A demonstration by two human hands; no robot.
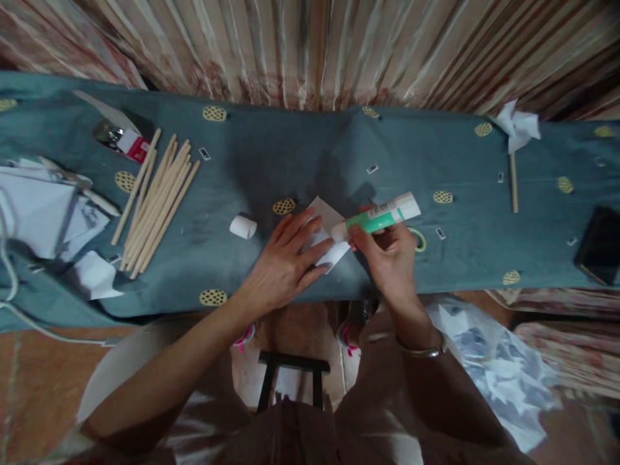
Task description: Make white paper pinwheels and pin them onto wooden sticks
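Note:
My left hand [293, 258] lies flat with fingers spread on a small white sheet of paper [325, 210], pressing it against the cloth-covered table. In my right hand [390, 252] is a green and white glue stick [375, 221], tilted so that its open end touches or nearly touches the paper beside my left fingers. The white cap [243, 227] rests on its side to the left of my left hand. A small green ring [417, 240], perhaps a tape roll, shows partly behind my right hand.
Several wooden sticks [157, 206] lie at left, near an opened box [121, 135] and stacked white paper [36, 206]. A white cable [12, 284] hangs at the left edge. Rightward are a paper pinwheel [517, 129] and a dark phone [600, 245]. Below stands a plastic bag [498, 361].

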